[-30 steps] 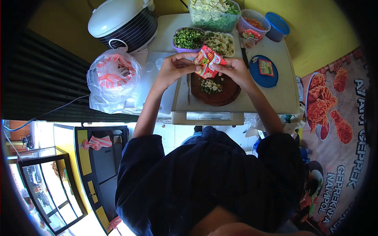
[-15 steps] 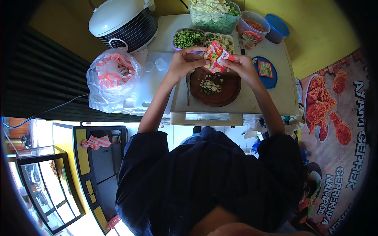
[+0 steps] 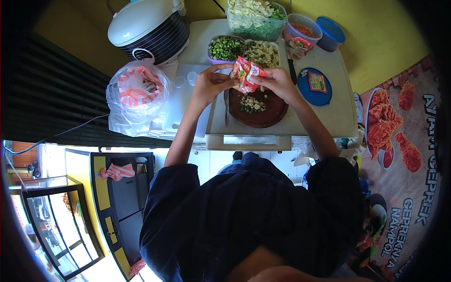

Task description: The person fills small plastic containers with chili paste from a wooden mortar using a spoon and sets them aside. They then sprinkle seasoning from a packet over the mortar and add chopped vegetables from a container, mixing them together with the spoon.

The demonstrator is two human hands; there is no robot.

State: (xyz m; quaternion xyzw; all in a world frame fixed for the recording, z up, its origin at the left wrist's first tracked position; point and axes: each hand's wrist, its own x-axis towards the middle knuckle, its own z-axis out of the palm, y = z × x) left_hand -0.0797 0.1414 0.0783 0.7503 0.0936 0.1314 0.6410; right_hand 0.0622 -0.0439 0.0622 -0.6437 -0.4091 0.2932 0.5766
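A red seasoning packet (image 3: 244, 76) is held up above the round wooden chopping board (image 3: 258, 121). My left hand (image 3: 210, 85) has its thumb and forefinger at the packet's left edge. On the other side, my right hand (image 3: 278, 83) pinches the packet between thumb and fingers. Below it, a small heap of chopped white and green pieces (image 3: 252, 103) lies on the board. Behind the packet are a purple-rimmed tub of chopped greens (image 3: 225, 48) and a tub of pale chopped vegetables (image 3: 262, 54). A dark-handled knife (image 3: 291, 70) lies just beyond my right hand.
A large tub of shredded cabbage and greens (image 3: 256, 23) stands at the back, beside a tub of orange shreds (image 3: 303, 30) and a blue container (image 3: 331, 34). At right lies a blue lid (image 3: 314, 94). A rice cooker (image 3: 148, 30) and a plastic bag (image 3: 139, 96) stand left.
Both hands and the packet have shifted a little left, and the packet is turned at a different angle. The knife's handle now shows beside my right hand.
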